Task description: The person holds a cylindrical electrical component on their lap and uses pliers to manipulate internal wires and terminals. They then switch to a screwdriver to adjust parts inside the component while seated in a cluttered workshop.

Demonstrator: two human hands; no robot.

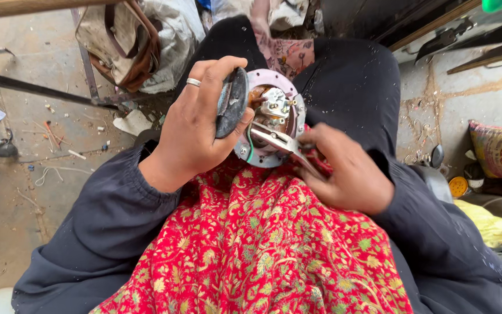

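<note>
Dusty concrete floor [7, 192] behind; left hand [196, 125] clasped round open motor housing [262, 116] with wiring inside, right hand [347, 171] squeezing pliers [280, 141].

Both arms are covered by dark navy long sleeves with gathered cuffs at the wrists. The left hand [196, 131] wears a plain silver ring; the right hand [350, 171] is bare. Below the cuffs, a red cloth [257, 250] patterned with yellow-green flowers drapes over dark trousers [350, 81].

Single head-worn view, looking steeply down, close over the lap [251, 244]; concrete floor [24, 174] visible at both sides, no second view
</note>
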